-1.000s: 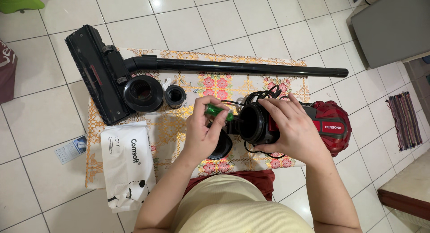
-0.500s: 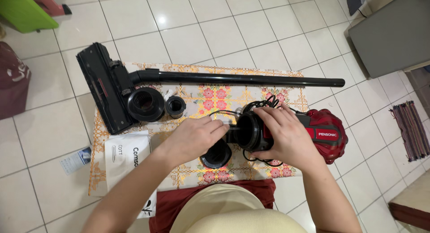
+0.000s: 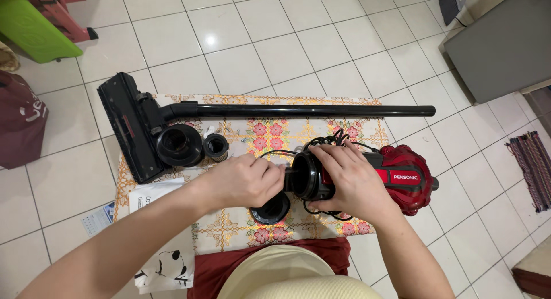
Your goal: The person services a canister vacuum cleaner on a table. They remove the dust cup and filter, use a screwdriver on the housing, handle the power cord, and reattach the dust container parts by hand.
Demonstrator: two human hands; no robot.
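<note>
**Loose parts and a tangled cord around an opened vacuum body**

Spread over the tiled floor (image 3: pixel 321 40): a patterned floral mat (image 3: pixel 270 135), carrying everything. Along its far edge, a long black wand (image 3: pixel 298 110) ending in a floor brush head (image 3: pixel 129 129) at the left. Toward the right, the red vacuum body (image 3: pixel 402 178), lying on its side, open black end facing left. Clamped over its black collar, the right hand (image 3: pixel 350 181), fingers wrapped and pressed firmly. Closed in a loose fist at the opening, the left hand (image 3: pixel 247 181); whether pinching anything, impossible to tell.

Behind and beneath the body, a bundled black cord (image 3: pixel 327 143): likely to snag a finger or drag if the body twists. Just near the opening, a black ring cap (image 3: pixel 271 210), easy to knock off the mat with a wrist. Left, beside the brush head, a black dust cup (image 3: pixel 179 145) and a small filter (image 3: pixel 216 147), round and apt to roll. Possible slipping of the body too, given only one hand's grip.
</note>
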